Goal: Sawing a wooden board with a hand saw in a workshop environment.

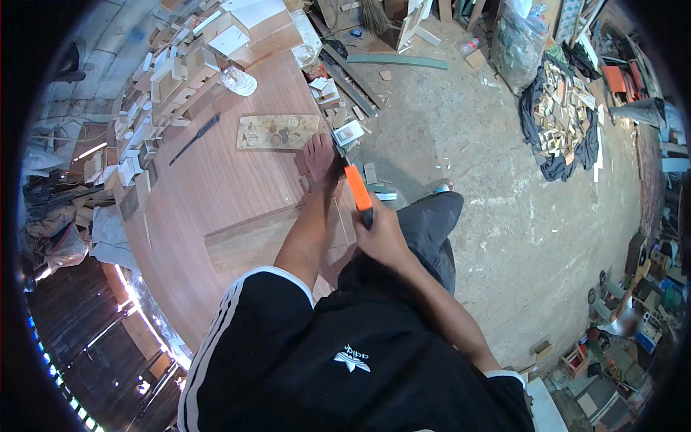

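My right hand (pixel 378 234) is closed round the grip of a hand saw (pixel 358 189) with an orange and black handle; its dark blade points forward along the table's right edge, just right of my left hand. My left hand (pixel 319 155) rests palm down at that edge, fingers slightly apart, beside a stained pale board (pixel 273 132); what lies under its palm is hidden. A thin plywood panel (pixel 245 241) lies on the wooden table (pixel 180 230) under and left of my left forearm. A long dark strip tool (pixel 194 139) lies farther left.
White and tan offcuts (pixel 165 86) crowd the table's far left edge. Planks (pixel 353 79) lie on the floor beyond it. A plastic sack (pixel 511 57) and a dark cloth heaped with scraps (pixel 558 122) are at right. My bent leg (pixel 425 223) is beside the table.
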